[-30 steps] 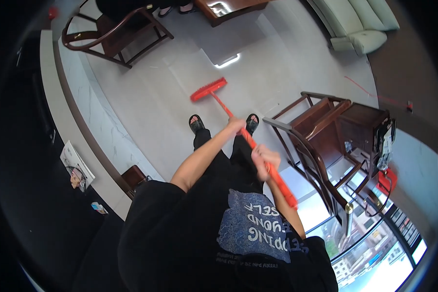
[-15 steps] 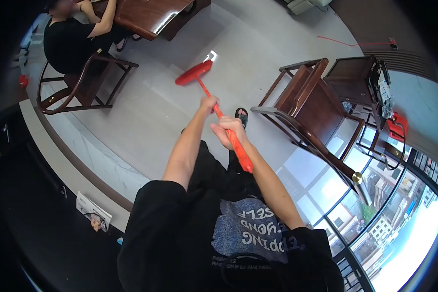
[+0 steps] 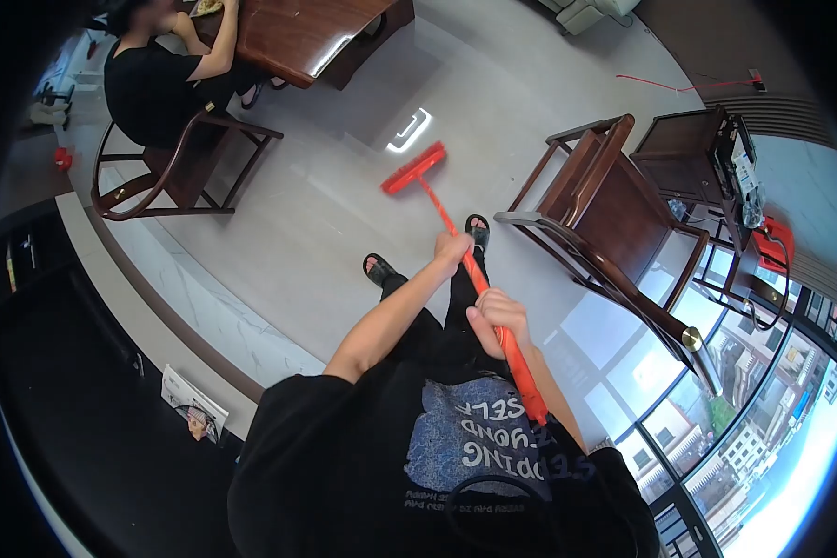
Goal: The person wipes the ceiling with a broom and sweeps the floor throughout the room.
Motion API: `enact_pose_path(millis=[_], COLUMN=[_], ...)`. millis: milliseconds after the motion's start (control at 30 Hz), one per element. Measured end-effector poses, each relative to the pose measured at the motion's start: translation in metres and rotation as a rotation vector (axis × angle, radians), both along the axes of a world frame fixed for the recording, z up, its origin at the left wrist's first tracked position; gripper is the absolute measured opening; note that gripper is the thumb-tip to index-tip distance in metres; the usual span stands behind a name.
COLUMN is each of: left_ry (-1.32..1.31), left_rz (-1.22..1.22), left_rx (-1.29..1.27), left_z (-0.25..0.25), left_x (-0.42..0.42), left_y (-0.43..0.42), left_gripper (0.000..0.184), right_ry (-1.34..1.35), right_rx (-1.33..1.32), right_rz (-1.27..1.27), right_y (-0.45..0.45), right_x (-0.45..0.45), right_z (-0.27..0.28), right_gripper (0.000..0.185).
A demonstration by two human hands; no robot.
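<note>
A red broom [image 3: 415,168] slants across the head view, its wide head on the pale floor in front of my feet. My left hand [image 3: 453,249] is closed around the middle of its orange-red handle. Nearer my body, my right hand [image 3: 502,318] wraps the thicker upper part of the same handle. The handle's end [image 3: 536,405] reaches back to my black T-shirt. My two sandalled feet [image 3: 377,268] stand apart behind the broom head.
A dark wooden armchair [image 3: 614,205] stands at right, beside a wooden cabinet [image 3: 684,158]. At upper left, a person [image 3: 153,84] sits in another wooden chair [image 3: 181,177] at a wooden table [image 3: 298,42]. A curved counter [image 3: 121,270] runs along the left.
Both hands have drawn back toward my body with the broom, and its head has come closer to my feet. My left foot has come into view.
</note>
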State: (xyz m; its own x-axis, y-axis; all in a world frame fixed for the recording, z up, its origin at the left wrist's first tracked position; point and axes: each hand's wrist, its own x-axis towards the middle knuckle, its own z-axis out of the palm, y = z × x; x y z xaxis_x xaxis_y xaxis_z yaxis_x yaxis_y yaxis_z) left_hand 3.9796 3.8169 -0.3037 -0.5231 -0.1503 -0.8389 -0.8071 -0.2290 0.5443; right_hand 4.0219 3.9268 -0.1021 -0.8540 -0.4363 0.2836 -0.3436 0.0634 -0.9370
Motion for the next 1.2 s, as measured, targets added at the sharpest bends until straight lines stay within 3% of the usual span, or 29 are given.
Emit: enact_pose_path(millis=[67,167,267,300,400,467,667,700,800,867,933,967,1000,1067,1133,1200], left_ry=[0.083,0.108,0.057,0.147,0.117,0.055,0.030,0.002,0.007,-0.008,0.051,0.020,0.080,0.094,0.096,0.122], left_rz=[-0.003,-0.195,-0.348,-0.461,-0.526,-0.537,-0.595,-0.576,-0.532,-0.528,-0.567,-0.508,-0.464,-0.294,-0.483,-0.606], left_rx=[0.123,0.171,0.008,-0.191,-0.054,-0.013,-0.114,-0.112,-0.167,-0.196,-0.074,-0.118,-0.019,0.063,0.063,0.032], left_z=[0.040,-0.053,-0.053,-0.072,-0.078,-0.065,-0.043,-0.036,-0.055,-0.003,-0.013,-0.028,0.013,-0.024,0.020,0.013], left_x=[-0.037,-0.077,-0.114,-0.119,-0.119,-0.107,-0.021,-0.011,0.015,-0.003,-0.018,-0.028,-0.052,-0.077,-0.119,-0.150], left_y=[0.003,0.024,0.048,0.056,0.066,0.068,0.051,0.047,0.040,0.044,0.051,0.062,0.066,0.083,0.084,0.096], left_gripper=[0.008,0.008,0.010,0.013,0.010,0.009,0.017,0.010,0.013,0.014,0.024,0.020,0.013,0.005,0.011,0.012], right_ry=[0.056,0.077,0.065,0.056,0.009,-0.164,-0.274,-0.275,-0.280,-0.145,-0.144,-0.147,-0.177,-0.029,-0.005,0.064], right_rx=[0.046,0.081,0.082,0.036,-0.045,-0.053,-0.120,-0.126,-0.127,-0.024,-0.038,-0.061,-0.020,-0.106,-0.070,0.006], right_rz=[-0.052,-0.179,-0.335,-0.400,-0.519,-0.605,-0.572,-0.565,-0.526,-0.520,-0.586,-0.571,-0.537,-0.522,-0.579,-0.553], right_y=[0.001,0.005,0.012,0.013,0.015,0.020,0.024,0.023,0.023,0.023,0.029,0.036,0.047,0.051,0.058,0.064], right_x=[-0.016,-0.033,-0.049,-0.052,-0.055,-0.045,0.016,0.020,0.025,0.019,0.002,-0.007,-0.015,-0.047,-0.063,-0.075], right_z=[-0.001,-0.021,-0.049,-0.056,-0.070,-0.065,-0.034,-0.030,-0.019,-0.006,0.012,0.011,0.007,0.005,-0.006,-0.022], right_gripper=[0.035,0.035,0.037,0.035,0.036,0.038,0.040,0.040,0.035,0.033,0.032,0.032,0.032,0.033,0.034,0.035])
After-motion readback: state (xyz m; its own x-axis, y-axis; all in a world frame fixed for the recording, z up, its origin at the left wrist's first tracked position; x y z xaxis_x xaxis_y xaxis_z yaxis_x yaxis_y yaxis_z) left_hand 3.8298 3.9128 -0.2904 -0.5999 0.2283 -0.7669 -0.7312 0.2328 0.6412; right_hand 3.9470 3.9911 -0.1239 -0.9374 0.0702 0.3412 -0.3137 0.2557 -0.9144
